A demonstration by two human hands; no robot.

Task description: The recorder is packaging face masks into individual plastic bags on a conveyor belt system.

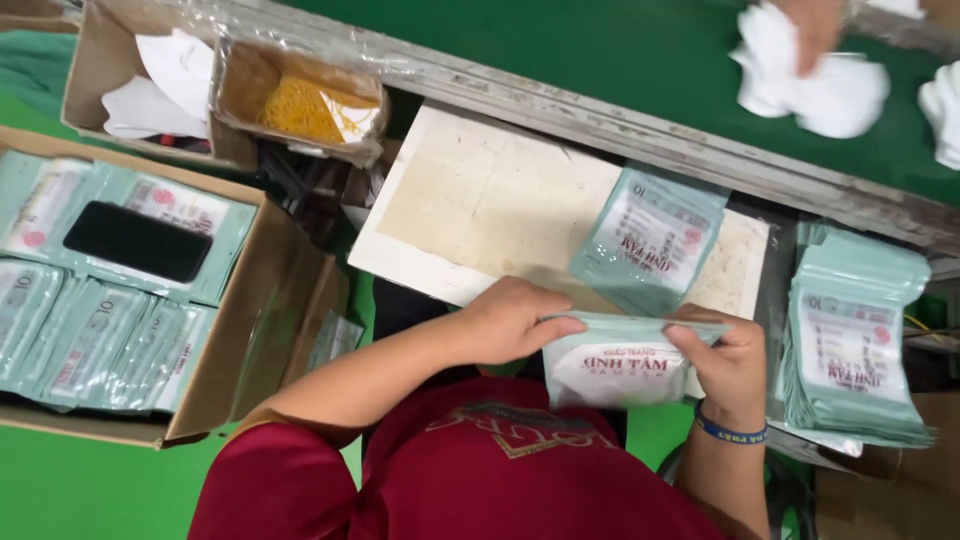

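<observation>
My left hand (510, 320) and my right hand (728, 362) both grip the top edge of a pale green pouch (620, 368) filled with white material, held just above my red shirt. The left thumb and fingers pinch its upper left corner. The right hand, with a blue wristband, pinches the upper right corner. A second pale green pouch (652, 235) lies flat on the beige board (480, 200) just beyond my hands.
A stack of flat green pouches (850, 350) sits to the right. A cardboard box (250, 330) on the left holds several filled pouches and a black phone (135, 240). A small box of yellow rubber bands (300, 105) stands behind. White pieces (830, 85) lie on the green belt under another person's hand (815, 25).
</observation>
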